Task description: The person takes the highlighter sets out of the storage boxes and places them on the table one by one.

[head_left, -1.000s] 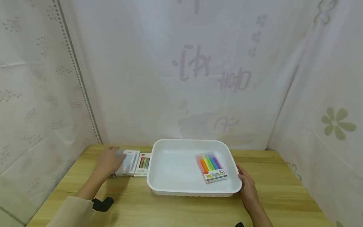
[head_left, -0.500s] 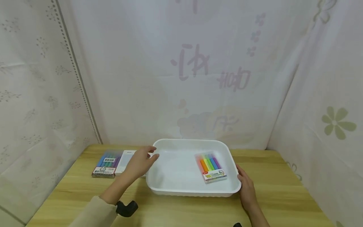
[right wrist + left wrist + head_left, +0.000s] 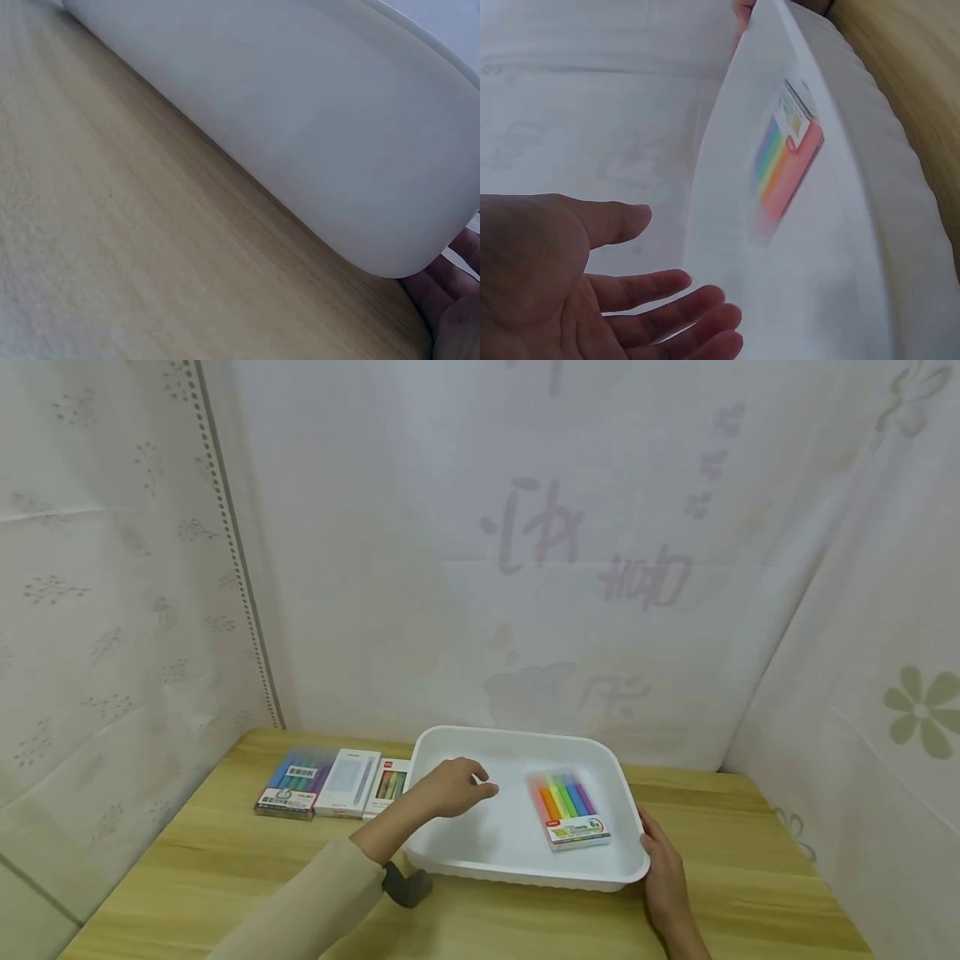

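Note:
A white plastic tray (image 3: 517, 871) stands on the wooden table. Inside it, towards the right, lies a clear pack of rainbow-coloured highlighters (image 3: 568, 810). My left hand (image 3: 452, 787) hovers over the tray's left half, fingers spread loosely and nothing held; the left wrist view shows its thumb and fingers (image 3: 656, 322) well apart. At the tray's right side my right hand (image 3: 665, 878) grips the edge near the front corner. Only part of that hand (image 3: 454, 300) shows in the right wrist view, beside the tray's outer wall (image 3: 300, 127).
Left of the tray, side by side, lie a pack of blue-to-purple pens (image 3: 297, 783), a white box (image 3: 348, 783) and a white box with a window showing coloured sticks (image 3: 387, 787). Patterned curtains (image 3: 420, 568) enclose the table's back and sides.
My left hand has moved right, from the packs at the left to above the tray, uncovering them. The right hand stays at the tray's edge. The head view has shifted slightly.

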### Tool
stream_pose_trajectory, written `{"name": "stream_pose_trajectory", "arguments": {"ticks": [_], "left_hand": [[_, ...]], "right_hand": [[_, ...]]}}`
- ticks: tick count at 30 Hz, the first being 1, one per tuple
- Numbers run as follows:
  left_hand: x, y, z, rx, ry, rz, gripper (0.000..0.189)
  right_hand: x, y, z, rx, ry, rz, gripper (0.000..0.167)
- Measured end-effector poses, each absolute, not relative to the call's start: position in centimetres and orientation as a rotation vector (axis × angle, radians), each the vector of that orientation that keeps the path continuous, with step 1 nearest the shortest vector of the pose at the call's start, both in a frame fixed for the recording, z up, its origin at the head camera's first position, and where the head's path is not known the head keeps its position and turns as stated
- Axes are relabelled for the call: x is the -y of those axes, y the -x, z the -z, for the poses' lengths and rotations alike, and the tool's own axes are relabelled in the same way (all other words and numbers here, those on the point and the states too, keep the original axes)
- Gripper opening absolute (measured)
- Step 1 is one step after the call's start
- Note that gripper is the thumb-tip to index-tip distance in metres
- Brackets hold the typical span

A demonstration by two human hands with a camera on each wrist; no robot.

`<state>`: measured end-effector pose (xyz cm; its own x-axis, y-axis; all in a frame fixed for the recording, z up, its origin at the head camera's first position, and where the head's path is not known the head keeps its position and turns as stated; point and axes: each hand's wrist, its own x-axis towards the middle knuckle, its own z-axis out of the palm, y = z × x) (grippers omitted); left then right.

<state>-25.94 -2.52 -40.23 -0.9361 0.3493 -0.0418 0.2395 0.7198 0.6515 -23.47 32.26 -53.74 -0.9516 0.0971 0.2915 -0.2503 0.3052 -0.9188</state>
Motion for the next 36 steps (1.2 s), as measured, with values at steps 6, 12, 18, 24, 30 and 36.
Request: {"name": "stream_pose_trajectory", "arguments": {"ticks": [6,12,18,24,30,36], "left_hand": [[0.9,27.7,40.8,-2.615,-0.349,-1.112,0.041],[-1.0,28.6,41.6,-2.517,-0.248,-1.217,0.041],[-2.4,29.3,43.2,-2.394,-0.108,-1.322,0.043],[-3.2,30.0,44.9,-2.309,-0.017,-1.4,0.042],[-3.8,30.3,45.5,-2.26,0.06,-1.426,0.041],[-4.9,30.7,45.6,-2.234,0.142,-1.442,0.042]], "right_hand": [[-32.1,23.5,53.8,2.25,-0.146,-1.72,0.047],[-32.4,23.6,53.7,2.217,-0.153,-1.768,0.047],[-32.3,23.7,53.9,2.206,-0.139,-1.814,0.047],[-32.2,23.7,54.0,2.203,-0.147,-1.806,0.046],[-32.1,23.6,53.8,2.201,-0.157,-1.817,0.046],[-32.1,23.5,53.7,2.22,-0.124,-1.8,0.046]]}}
